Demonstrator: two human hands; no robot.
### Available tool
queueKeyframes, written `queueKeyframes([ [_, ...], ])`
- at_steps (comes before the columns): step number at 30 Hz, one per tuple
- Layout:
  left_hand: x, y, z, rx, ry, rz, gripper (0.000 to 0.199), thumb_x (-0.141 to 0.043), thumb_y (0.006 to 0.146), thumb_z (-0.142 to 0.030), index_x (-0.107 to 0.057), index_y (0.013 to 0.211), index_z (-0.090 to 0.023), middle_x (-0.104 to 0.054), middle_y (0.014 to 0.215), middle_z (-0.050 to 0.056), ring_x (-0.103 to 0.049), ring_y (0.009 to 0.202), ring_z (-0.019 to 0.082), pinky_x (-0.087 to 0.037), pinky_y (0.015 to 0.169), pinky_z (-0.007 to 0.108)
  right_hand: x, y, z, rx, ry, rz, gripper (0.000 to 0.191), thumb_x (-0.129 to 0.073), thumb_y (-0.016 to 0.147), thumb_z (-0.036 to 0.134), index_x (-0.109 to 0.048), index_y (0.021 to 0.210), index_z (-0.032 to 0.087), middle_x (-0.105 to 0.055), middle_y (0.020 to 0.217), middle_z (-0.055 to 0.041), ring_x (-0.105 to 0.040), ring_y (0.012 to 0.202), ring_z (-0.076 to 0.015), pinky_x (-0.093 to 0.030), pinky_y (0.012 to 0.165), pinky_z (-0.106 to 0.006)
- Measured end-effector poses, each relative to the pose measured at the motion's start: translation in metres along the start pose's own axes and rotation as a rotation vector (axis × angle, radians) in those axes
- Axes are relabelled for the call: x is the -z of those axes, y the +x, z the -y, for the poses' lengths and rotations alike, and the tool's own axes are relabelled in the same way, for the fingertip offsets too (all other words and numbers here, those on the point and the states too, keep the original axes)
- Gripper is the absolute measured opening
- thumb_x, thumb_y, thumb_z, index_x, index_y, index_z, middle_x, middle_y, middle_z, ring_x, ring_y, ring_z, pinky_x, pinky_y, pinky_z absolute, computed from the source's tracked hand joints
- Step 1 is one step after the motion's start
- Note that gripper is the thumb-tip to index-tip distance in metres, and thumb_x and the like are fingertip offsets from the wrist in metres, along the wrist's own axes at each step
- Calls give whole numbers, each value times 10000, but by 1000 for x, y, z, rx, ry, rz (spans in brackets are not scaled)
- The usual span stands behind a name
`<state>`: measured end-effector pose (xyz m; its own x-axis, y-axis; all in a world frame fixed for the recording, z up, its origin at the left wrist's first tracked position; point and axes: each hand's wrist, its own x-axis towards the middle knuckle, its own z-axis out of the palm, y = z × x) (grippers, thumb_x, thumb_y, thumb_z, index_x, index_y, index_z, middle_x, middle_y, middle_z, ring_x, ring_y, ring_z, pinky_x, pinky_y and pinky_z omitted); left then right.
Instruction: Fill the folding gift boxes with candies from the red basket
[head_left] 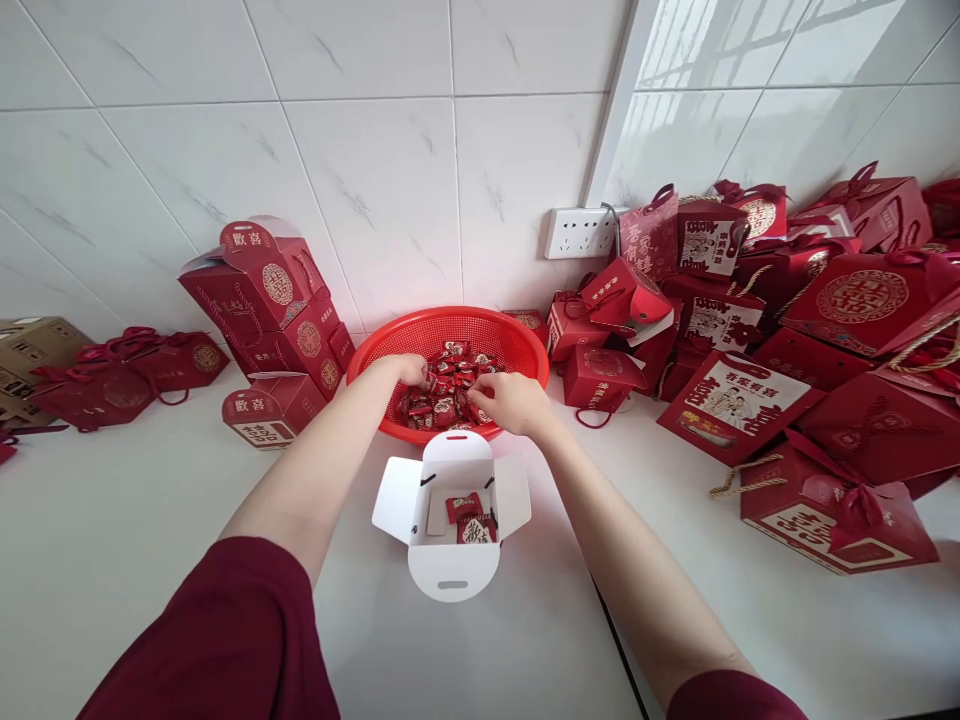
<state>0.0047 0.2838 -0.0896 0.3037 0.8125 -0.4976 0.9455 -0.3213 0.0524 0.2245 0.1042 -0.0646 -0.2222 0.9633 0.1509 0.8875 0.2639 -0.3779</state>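
Note:
A red plastic basket [525,350] holds a heap of red wrapped candies [444,410]. My left hand [411,370] reaches into its left side, fingers bent and closed on a wrapped candy in the heap. On the right side of the heap, my right hand [511,400] pinches at a wrapped candy with thumb and fingers, which partly cover it. Directly in front of the basket stands an open gift box [451,575], white inside, with its flaps folded outward. A few red packets [475,528] lie on its bottom.
Red gift boxes [277,285] are stacked left of the basket. Many more red boxes [862,300] with cord handles are piled on the right. A cardboard carton [37,365] sits at the far left. A socket strip [581,233] is on the tiled wall behind the white table [420,660].

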Motion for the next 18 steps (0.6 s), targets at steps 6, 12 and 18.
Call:
queueKeyframes([
  [6,3,-16,6,156,-54,-73,404,-646,876,-496,-665,1050,-131,-697,1077,116,-667,987,236,-524,893,401,0,0,-3,16,21,-12,256,-490,930,386,-718,912,271,-751,920,-17,-656,867,-207,-341,629,-266],
  [12,1,-25,-11,180,-170,74,442,-895,448,-423,-742,762,-152,-755,812,116,-702,834,300,-537,768,344,-1,1,-8,-12,58,-60,306,-439,964,402,-699,894,257,-738,902,-23,-644,864,-205,-340,621,-265],
  [18,23,-49,-24,88,-270,-256,231,-881,423,-268,-719,564,-183,-721,657,50,-679,825,283,-506,790,335,-1,2,-7,10,136,-100,275,-493,940,373,-672,789,229,-722,818,-38,-642,808,-211,-344,643,-268],
])
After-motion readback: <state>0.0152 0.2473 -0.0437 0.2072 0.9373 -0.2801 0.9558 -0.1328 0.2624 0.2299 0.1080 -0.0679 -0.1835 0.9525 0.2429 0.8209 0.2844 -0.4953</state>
